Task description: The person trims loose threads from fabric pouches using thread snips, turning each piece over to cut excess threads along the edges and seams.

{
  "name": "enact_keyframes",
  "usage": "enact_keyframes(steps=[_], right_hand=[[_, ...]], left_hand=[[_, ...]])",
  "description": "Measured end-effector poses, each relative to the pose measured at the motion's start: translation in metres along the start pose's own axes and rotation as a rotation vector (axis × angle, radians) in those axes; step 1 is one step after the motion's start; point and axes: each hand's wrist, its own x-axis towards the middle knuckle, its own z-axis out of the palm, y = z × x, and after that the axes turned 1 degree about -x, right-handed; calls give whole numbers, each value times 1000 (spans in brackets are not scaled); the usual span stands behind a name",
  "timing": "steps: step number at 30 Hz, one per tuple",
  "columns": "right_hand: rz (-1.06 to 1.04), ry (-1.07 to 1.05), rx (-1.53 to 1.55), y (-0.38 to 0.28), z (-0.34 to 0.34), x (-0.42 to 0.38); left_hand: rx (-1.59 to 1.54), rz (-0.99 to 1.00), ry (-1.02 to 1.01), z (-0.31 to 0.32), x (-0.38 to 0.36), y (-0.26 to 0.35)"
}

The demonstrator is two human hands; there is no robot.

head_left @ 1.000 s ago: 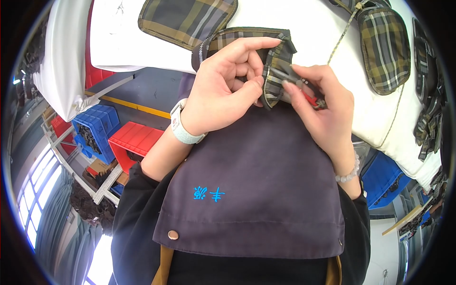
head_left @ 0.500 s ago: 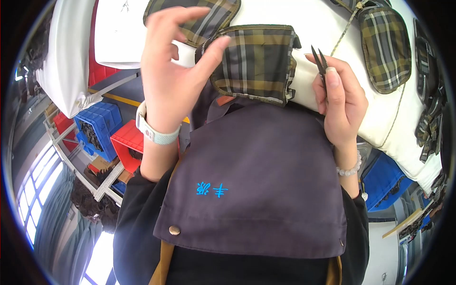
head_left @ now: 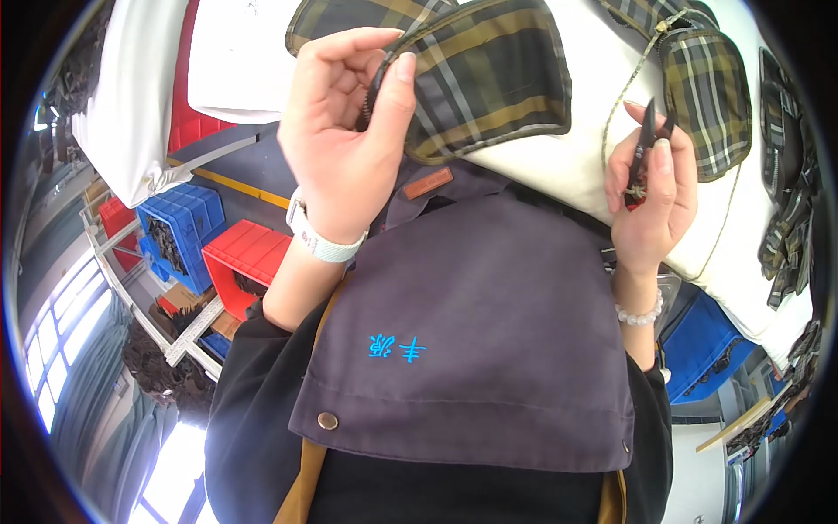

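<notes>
A green, black and grey plaid zip pouch [head_left: 493, 83] is pinched at its zippered left edge by my left hand [head_left: 349, 131], thumb in front. The pouch is tilted, its right end raised over a white surface [head_left: 559, 162]. My right hand [head_left: 659, 192] is wrapped round small dark thread snips [head_left: 644, 144], their blades apart and pointing up. The snips are some way to the right of the pouch, not touching it. Behind my left hand lies another plaid pouch [head_left: 362, 22], partly covered.
More plaid pouches [head_left: 709, 96] lie at the right, beside a thin cord [head_left: 642, 74]. Dark plaid pieces [head_left: 786, 253] hang along the far right edge. Blue crates [head_left: 188, 223] and a red crate [head_left: 249, 253] stand lower left; another blue crate [head_left: 707, 341] is lower right. I wear a dark apron [head_left: 471, 349].
My left hand, previously open beside the pouch, has closed on its zippered edge. The pouch has turned and its right end has risen. My right hand has moved right with the snips.
</notes>
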Motion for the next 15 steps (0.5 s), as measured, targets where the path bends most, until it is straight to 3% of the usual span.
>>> enact_keyframes(steps=[2,3,4,6,7,9,10,12,15], right_hand=[[-44,18,-92,3,1,-2],[-6,23,-17,4,0,-3],[-7,26,-21,3,1,-2],[-315,-164,-575,1,11,3],[-326,-126,-673,-3,21,3],[-264,-106,-777,-3,25,2],[-203,-91,-876,-2,26,2],[-218,-74,-890,-1,26,7],[-234,-52,-1002,0,24,14]], left_hand=[[94,-18,-23,3,-1,-14],[345,76,-43,3,1,-20],[658,358,-61,2,6,-24],[883,495,28,4,5,-17],[878,497,26,4,5,-13],[531,412,-275,1,1,-5],[530,410,-275,2,-2,-3],[403,125,-504,8,-6,-3],[461,123,-541,14,-9,-5]])
